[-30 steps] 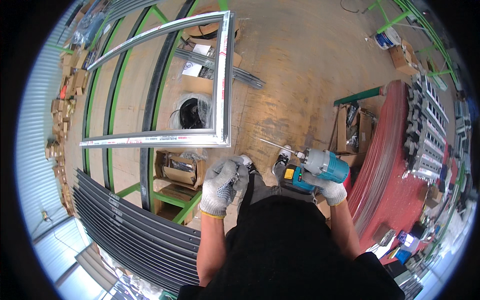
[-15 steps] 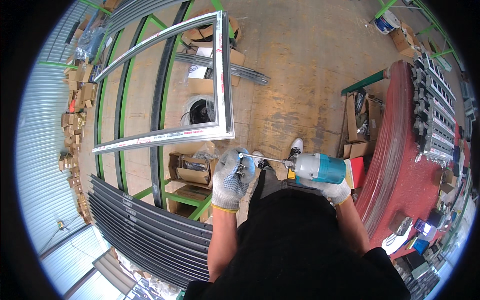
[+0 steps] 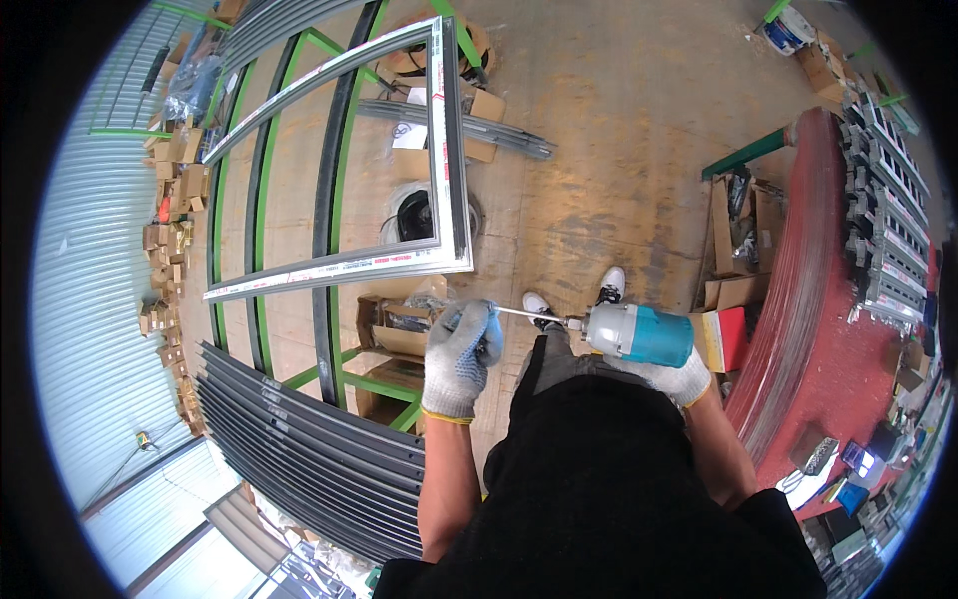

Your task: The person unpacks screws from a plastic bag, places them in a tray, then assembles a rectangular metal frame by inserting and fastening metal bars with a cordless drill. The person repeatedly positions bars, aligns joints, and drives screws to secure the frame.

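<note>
My right hand [image 3: 681, 377], in a white knit glove, grips a teal and grey power drill [image 3: 649, 335] from below and behind. A long, thin driver bit [image 3: 529, 314] runs from its chuck leftward. My gloved left hand [image 3: 459, 359], with blue dots on its palm side, is closed, thumb and fingers pinched at the bit's tip. Its fingers now hide the small metal screws seen in it a moment earlier. Ahead and to the left, a white and grey window frame [image 3: 454, 150] lies on a green rack with black-topped bars [image 3: 329, 200]; neither hand touches it.
Dark profiles [image 3: 309, 449] are stacked at the lower left. Open cardboard boxes [image 3: 394, 329] stand under the rack. To my right is a red-topped table [image 3: 848, 399] with wrapped film along its edge and metal parts [image 3: 893, 230]. Grey profiles [image 3: 499, 135] lie beyond the frame.
The left fingers have closed over the bit's tip, covering the screws that showed before. The drill stays in my right hand. The view has shifted slightly, so the surroundings sit farther right.
</note>
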{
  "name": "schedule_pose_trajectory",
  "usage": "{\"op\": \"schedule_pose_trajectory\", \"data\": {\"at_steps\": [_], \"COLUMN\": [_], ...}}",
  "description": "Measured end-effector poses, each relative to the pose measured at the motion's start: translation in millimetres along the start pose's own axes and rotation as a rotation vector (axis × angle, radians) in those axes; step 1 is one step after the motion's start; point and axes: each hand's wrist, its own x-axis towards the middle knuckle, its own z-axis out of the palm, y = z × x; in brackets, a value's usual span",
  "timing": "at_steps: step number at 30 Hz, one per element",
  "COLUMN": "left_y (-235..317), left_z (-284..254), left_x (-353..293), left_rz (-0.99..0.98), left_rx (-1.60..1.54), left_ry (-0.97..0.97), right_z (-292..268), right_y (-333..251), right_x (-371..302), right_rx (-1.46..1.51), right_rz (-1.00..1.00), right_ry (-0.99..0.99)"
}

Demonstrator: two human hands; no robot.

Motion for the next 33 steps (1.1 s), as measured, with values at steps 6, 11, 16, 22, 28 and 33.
{"op": "schedule_pose_trajectory", "data": {"at_steps": [6,11,16,22,28,33], "left_y": [77,135,146,135,129,129], "left_z": [-25,-21,-11,-13,-20,-19], "left_x": [37,112,159,176,183,187], "left_rz": [0.236,0.368,0.292,0.134,0.114,0.029], "left_rx": [0.507,1.191,1.627,1.753,1.567,1.617], "left_ry": [0.115,0.126,-0.097,-0.347,-0.532,-0.443], "right_z": [-1,14,49,126,147,161], "right_y": [-33,-40,-45,-30,-52,-72], "right_x": [20,46,33,-2,-1,10], "right_rx": [0.304,1.936,1.143,0.510,0.145,0.028], "right_rz": [0.104,1.097,0.894,0.500,0.350,0.236], "right_ry": [0.077,-0.029,0.022,0.020,0.019,0.101]}}
